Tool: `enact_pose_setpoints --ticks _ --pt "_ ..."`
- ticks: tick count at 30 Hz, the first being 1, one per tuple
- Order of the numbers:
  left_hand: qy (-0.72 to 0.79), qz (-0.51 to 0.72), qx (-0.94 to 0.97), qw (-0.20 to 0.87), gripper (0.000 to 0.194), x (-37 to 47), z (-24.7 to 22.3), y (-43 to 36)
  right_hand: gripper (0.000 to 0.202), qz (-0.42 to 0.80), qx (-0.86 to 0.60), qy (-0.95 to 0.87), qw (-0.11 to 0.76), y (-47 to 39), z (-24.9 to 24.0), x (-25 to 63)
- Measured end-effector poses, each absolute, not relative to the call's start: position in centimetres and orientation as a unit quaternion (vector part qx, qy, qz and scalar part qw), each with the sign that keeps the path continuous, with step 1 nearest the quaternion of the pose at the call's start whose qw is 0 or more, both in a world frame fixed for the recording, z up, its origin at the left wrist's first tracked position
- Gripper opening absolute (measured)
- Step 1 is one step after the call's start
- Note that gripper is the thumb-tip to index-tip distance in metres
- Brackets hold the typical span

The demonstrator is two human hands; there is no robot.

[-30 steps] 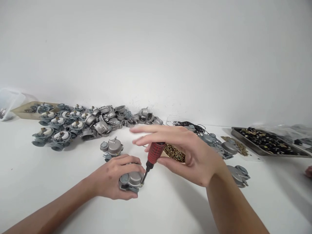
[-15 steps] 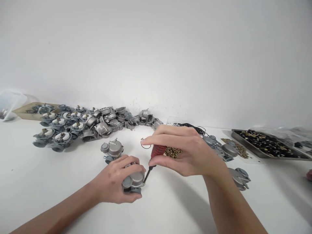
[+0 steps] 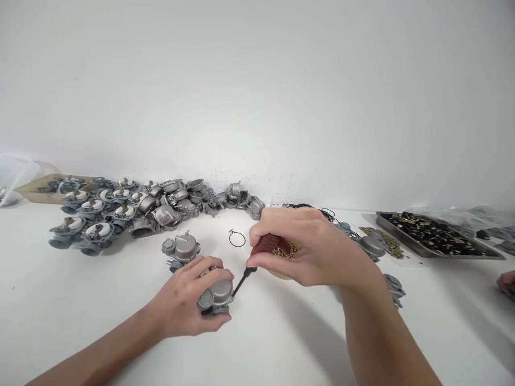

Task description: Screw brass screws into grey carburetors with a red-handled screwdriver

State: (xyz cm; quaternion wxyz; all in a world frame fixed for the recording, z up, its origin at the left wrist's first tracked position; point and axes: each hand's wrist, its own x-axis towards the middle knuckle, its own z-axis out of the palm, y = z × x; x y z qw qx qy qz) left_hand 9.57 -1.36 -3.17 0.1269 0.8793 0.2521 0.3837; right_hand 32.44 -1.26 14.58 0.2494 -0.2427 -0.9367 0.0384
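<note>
My left hand (image 3: pixel 193 297) is wrapped round a grey metal carburetor (image 3: pixel 219 294) on the white table, its round bowl facing up. In my right hand (image 3: pixel 298 246) is a screwdriver (image 3: pixel 267 245) with a red handle and dark shaft, gripped between thumb and fingers. The screwdriver leans, its tip touching the right edge of the carburetor. Just behind my left hand sits a second carburetor (image 3: pixel 185 246). A thin black ring (image 3: pixel 237 238) lies beyond, left of the screwdriver handle. Small brass screws (image 3: pixel 290 247) are partly hidden by my right hand.
Carburetors with white floats (image 3: pixel 98 230) stand at the left, beside a pile of grey metal bowls (image 3: pixel 164 214). At the right are a metal tray (image 3: pixel 432 236) of black parts, brass pieces (image 3: pixel 388 244) and more carburetors (image 3: pixel 372 245). Another person's hand (image 3: pixel 506 280) shows at the right edge.
My right hand has turned and the screwdriver handle tilts further right, its fingers now closed more tightly round it. The black ring is now uncovered. The view has shifted slightly.
</note>
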Motion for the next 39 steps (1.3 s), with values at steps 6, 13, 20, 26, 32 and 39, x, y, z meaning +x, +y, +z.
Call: enact_pose_setpoints --ticks 6,13,20,26,32,39 --pt "0.272 0.377 0.88 0.097 0.056 9.6 -3.8 -1.4 0.014 0.055 -0.315 -0.9 0.295 -1.2 16.3 35.1" --pt "0.291 0.378 0.879 0.028 0.057 9.9 -4.2 -1.4 0.016 -0.007 -0.61 -0.758 0.23 1.2 14.7 40.3" --pt "0.269 0.379 0.885 -0.024 0.074 9.6 -3.2 -1.3 0.007 -0.028 -0.629 -0.769 0.112 2.7 7.7 43.0" --pt "0.285 0.456 0.843 -0.012 0.049 6.0 -0.7 1.3 0.013 -0.032 -0.623 -0.774 0.111 1.9 6.3 43.0" --pt "0.407 0.342 0.844 0.068 0.033 3.0 -0.5 4.3 0.042 0.042 -0.409 -0.878 0.246 -1.0 4.8 35.3" --pt "0.404 0.25 0.869 0.141 0.052 2.7 -1.7 4.8 0.09 0.192 -0.329 -0.921 0.081 -2.0 2.6 30.9"
